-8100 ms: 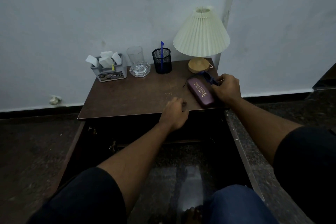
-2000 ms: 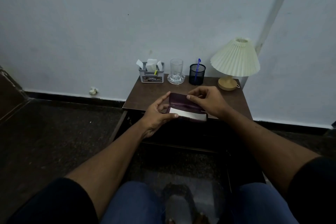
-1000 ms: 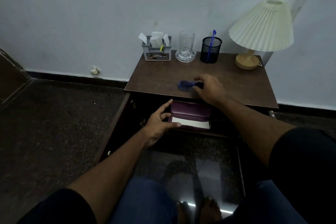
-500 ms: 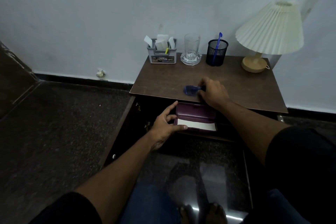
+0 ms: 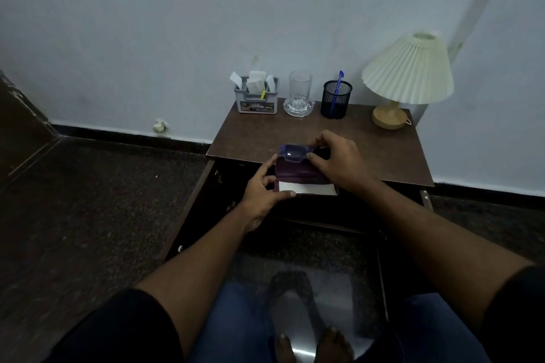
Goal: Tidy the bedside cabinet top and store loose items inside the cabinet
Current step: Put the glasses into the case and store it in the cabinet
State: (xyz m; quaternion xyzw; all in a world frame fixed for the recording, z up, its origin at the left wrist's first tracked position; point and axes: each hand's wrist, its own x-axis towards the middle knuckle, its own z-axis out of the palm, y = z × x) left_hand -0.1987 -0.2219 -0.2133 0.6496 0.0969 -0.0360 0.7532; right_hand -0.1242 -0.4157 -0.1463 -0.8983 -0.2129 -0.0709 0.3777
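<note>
A maroon glasses case (image 5: pixel 298 175) is open, with a white cloth showing inside, held just in front of the brown cabinet top (image 5: pixel 383 153). My left hand (image 5: pixel 264 190) grips the case at its left end. My right hand (image 5: pixel 336 160) holds blue-framed glasses (image 5: pixel 292 153) right above the case's raised lid. The folded arms of the glasses are hidden under my fingers.
Along the wall on the cabinet top stand a grey organiser with paper slips (image 5: pixel 256 96), a drinking glass on a glass dish (image 5: pixel 299 94), a black mesh pen cup with a blue pen (image 5: pixel 335 99) and a pleated cream lamp (image 5: pixel 408 74). The cabinet doors (image 5: pixel 188 215) hang open below.
My right hand lifted the blue glasses off the cabinet top and brought them over the open case. My left hand raised the case towards the front edge.
</note>
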